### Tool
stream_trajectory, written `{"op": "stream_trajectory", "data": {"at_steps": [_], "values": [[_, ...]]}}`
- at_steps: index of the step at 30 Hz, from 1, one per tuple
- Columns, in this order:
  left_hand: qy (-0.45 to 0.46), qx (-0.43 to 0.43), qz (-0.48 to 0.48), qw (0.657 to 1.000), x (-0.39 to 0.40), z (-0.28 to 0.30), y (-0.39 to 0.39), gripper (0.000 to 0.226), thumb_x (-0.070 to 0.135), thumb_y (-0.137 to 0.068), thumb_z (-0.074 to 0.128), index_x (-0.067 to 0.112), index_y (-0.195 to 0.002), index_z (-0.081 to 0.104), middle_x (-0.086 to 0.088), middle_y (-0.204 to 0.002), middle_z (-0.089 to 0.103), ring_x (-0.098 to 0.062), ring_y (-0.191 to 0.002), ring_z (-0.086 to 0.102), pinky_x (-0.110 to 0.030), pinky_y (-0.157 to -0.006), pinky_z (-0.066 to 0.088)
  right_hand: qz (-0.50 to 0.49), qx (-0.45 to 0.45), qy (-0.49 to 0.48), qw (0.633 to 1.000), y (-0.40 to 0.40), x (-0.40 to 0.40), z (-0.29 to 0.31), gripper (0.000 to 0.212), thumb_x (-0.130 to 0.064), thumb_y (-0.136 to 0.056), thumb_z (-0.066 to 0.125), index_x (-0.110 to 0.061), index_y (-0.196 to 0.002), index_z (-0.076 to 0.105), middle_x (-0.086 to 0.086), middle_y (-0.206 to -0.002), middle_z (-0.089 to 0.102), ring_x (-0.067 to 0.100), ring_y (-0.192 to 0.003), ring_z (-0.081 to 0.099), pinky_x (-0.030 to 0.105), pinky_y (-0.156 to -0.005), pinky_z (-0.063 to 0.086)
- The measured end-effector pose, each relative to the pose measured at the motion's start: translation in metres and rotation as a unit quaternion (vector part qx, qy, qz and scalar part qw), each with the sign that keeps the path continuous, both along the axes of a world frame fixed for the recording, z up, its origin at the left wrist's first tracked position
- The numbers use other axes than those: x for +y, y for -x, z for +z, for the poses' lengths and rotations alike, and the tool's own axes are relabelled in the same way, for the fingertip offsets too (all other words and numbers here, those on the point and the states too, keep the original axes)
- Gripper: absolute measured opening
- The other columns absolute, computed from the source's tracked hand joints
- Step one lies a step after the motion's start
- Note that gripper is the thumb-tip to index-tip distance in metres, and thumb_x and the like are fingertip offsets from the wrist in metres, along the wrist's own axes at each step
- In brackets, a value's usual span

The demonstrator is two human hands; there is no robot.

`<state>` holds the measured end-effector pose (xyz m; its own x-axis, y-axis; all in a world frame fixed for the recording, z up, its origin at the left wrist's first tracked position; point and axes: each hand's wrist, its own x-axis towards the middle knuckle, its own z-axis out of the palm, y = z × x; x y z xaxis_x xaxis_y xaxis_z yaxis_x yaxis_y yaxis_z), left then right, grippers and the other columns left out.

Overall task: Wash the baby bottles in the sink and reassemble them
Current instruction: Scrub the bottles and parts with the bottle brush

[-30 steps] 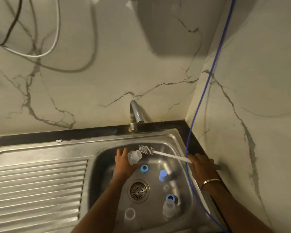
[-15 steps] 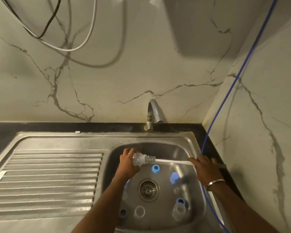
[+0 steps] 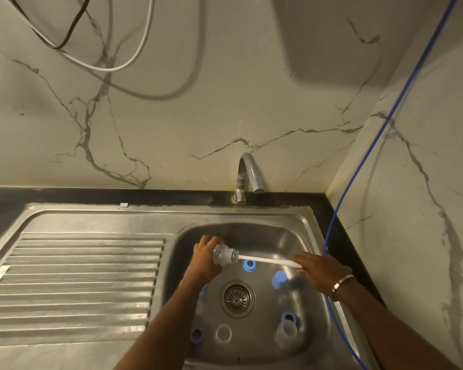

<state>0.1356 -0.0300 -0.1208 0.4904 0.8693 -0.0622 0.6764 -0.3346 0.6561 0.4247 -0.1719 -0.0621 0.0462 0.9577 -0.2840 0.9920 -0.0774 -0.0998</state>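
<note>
Curling round a clear bottle (image 3: 221, 256), left hand (image 3: 205, 261) fingers grip; right hand (image 3: 322, 273) fingers clasp the brush (image 3: 262, 259).

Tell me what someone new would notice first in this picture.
Over the sink, the left hand grips a clear bottle while the right hand pushes a white brush into its mouth. Blue rings and caps lie around the drain. A blue cable hangs down the right wall.
</note>
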Motion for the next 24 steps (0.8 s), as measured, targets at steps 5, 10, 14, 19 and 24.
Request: {"op": "stream_trajectory", "data": {"at_steps": [5, 10, 14, 19, 24], "values": [[-0.024, 0.02, -0.011, 0.999, 0.001, 0.0, -0.002, 0.061, 0.006, -0.071, 0.073, 0.027, -0.125, 0.053, 0.002, -0.13, 0.041, -0.024, -0.116, 0.039, -0.026, -0.092, 0.035, 0.029, 0.024, 0.028, 0.999, 0.002, 0.002, 0.002, 0.032, -0.039, -0.098, 0.042, -0.035, -0.13, 0.045, -0.005, -0.108, 0.065, 0.014, -0.094, 0.062, 0.031, -0.085, 0.052], [-0.021, 0.036, -0.027, 0.999, 0.002, 0.001, -0.004, 0.059, 0.01, -0.072, 0.071, 0.03, -0.125, 0.053, 0.004, -0.129, 0.042, -0.024, -0.115, 0.041, -0.03, -0.094, 0.04, 0.025, 0.059, 0.051, 0.997, 0.003, 0.005, 0.001, 0.028, -0.043, -0.097, 0.044, -0.03, -0.12, 0.053, -0.007, -0.092, 0.064, 0.014, -0.085, 0.063, 0.029, -0.079, 0.053], [-0.001, 0.017, -0.028, 0.999, 0.001, -0.004, -0.004, 0.062, 0.018, -0.075, 0.075, 0.03, -0.131, 0.05, 0.002, -0.131, 0.042, -0.023, -0.12, 0.043, -0.033, -0.1, 0.042, 0.02, 0.01, -0.007, 1.0, 0.001, 0.006, -0.003, 0.042, -0.042, -0.099, 0.039, -0.037, -0.14, 0.041, -0.008, -0.123, 0.061, 0.013, -0.106, 0.061, 0.028, -0.091, 0.049], [0.025, 0.012, -0.066, 0.997, -0.005, -0.001, -0.017, 0.061, 0.018, -0.078, 0.075, 0.029, -0.133, 0.049, 0.002, -0.134, 0.042, -0.022, -0.122, 0.045, -0.033, -0.103, 0.04, 0.079, -0.085, -0.034, 0.993, 0.006, 0.018, -0.003, 0.048, -0.026, -0.099, 0.039, -0.034, -0.146, 0.031, -0.005, -0.135, 0.053, 0.015, -0.116, 0.056, 0.03, -0.097, 0.046], [0.008, -0.001, -0.035, 0.999, 0.003, 0.002, -0.018, 0.06, 0.011, -0.079, 0.074, 0.029, -0.131, 0.05, 0.001, -0.132, 0.041, -0.023, -0.122, 0.043, -0.035, -0.106, 0.041, 0.021, -0.007, -0.003, 1.0, 0.008, 0.015, -0.002, 0.035, -0.044, -0.098, 0.039, -0.036, -0.131, 0.04, -0.008, -0.113, 0.064, 0.018, -0.092, 0.064, 0.035, -0.081, 0.053]]}}
